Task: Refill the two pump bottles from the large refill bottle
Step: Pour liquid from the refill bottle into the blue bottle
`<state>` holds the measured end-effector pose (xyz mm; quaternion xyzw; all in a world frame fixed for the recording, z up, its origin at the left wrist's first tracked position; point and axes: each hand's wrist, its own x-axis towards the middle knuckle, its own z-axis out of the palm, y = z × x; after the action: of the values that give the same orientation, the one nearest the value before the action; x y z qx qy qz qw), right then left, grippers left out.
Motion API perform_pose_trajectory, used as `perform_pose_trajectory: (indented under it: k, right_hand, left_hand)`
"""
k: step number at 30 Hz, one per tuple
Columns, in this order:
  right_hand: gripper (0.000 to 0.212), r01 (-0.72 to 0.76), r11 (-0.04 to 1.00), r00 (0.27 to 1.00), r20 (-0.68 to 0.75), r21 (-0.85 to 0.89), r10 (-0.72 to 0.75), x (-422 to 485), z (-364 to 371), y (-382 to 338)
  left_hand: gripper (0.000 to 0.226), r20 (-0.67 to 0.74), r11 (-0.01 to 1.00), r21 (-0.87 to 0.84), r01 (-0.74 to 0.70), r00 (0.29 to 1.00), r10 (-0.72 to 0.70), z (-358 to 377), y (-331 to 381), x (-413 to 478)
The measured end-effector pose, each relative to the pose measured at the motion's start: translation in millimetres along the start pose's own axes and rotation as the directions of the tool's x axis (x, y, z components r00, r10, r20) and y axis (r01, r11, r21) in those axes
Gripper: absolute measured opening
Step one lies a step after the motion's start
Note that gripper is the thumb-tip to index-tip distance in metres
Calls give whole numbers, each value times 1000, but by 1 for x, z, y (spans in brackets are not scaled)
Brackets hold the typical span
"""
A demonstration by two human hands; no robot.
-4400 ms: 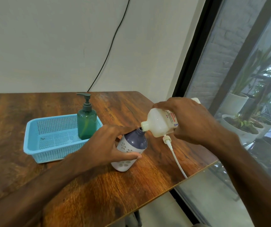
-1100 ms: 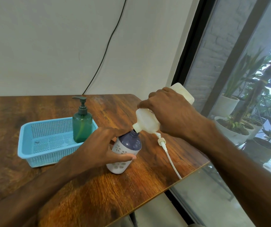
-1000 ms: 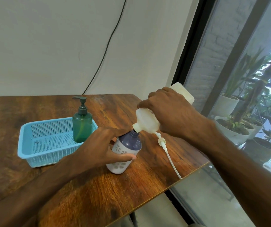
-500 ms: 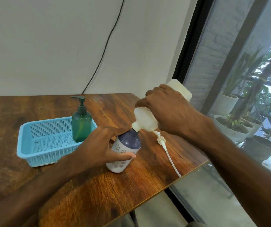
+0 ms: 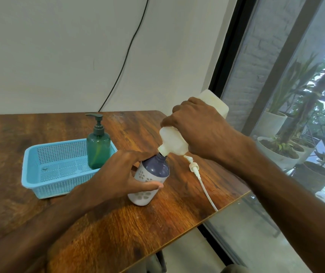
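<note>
Dark brown wooden desk [image 5: 138,223], its far edge against a pale wall and its right edge along a window.

Left hand [image 5: 122,174]: fingers and thumb curled round the shoulder and body of a round pump bottle with a navy top and a white flower-patterned lower half [image 5: 155,168]. The bottle stands on its base near the desk's right edge. Its pump is off and the neck is open.

Right hand [image 5: 201,131]: clasped over the middle of a large, translucent white plastic refill bottle [image 5: 172,141], gripping from above. The bottle is tipped steeply, base up toward the window and open mouth down, with the mouth right at the navy bottle's neck. I cannot tell whether liquid is flowing.

A white pump head with a long thin dip tube [image 5: 203,186] lies flat on the desk, just right of the navy bottle. The tube's tip reaches the right edge.

A light blue perforated plastic basket [image 5: 59,186] sits further in from the right edge, left of the hands. A translucent dark green square pump bottle [image 5: 98,148] stands upright in the basket's far right corner, pump fitted.

A thin black cable [image 5: 126,56] runs down the wall to the desk's far edge. White potted plants [image 5: 275,150] stand beyond the glass.
</note>
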<state>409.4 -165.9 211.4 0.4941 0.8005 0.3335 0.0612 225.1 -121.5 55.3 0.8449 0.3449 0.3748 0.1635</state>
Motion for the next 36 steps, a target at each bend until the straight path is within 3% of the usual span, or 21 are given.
perform_pose_trajectory:
  k: [15, 36]
  right_hand:
    - [41, 38, 999, 994, -105, -15, -40, 6, -1, -5]
    - [35, 59, 989, 993, -92, -134, -72, 12, -8, -19]
  left_hand:
    - [85, 4, 1000, 11, -4, 1000, 4, 0, 0, 1]
    - [86, -7, 999, -15, -32, 999, 32, -1, 1, 0]
